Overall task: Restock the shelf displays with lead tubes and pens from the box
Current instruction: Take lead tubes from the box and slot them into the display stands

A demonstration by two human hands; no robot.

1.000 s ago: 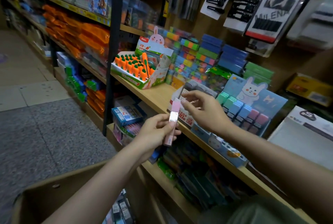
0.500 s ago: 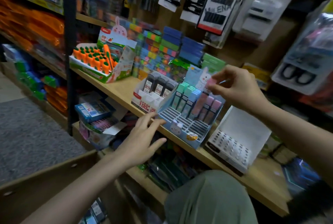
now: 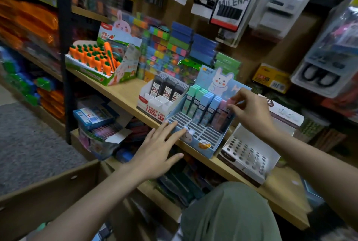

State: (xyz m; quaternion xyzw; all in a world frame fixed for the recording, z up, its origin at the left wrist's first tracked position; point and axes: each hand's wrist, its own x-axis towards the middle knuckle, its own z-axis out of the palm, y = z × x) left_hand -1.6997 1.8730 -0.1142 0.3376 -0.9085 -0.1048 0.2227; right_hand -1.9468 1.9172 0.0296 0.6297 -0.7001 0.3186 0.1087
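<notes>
A blue bunny display [image 3: 201, 134] with slotted rows stands on the wooden shelf [image 3: 124, 93], holding green, blue and pink lead tubes at its back. My right hand [image 3: 249, 112] pinches the top of a pink lead tube [image 3: 230, 103] at the back right row of the display. My left hand [image 3: 157, 147] hovers with fingers spread, its fingertips at the display's front left corner. A white display [image 3: 155, 103] with black lead tubes stands just to the left. The cardboard box [image 3: 48, 198] lies at the lower left, below my left arm.
A carrot-pen display [image 3: 96, 62] sits further left on the shelf. A white tray with round holes [image 3: 248, 155] stands right of the bunny display. Stacked colourful packs fill the shelf's back, and carded goods hang above. A black upright post [image 3: 64, 52] divides the shelving.
My left hand let go of the pink tube and spread open toward the display's front. My right hand carried the tube right and down to the display's back row. The view swung right.
</notes>
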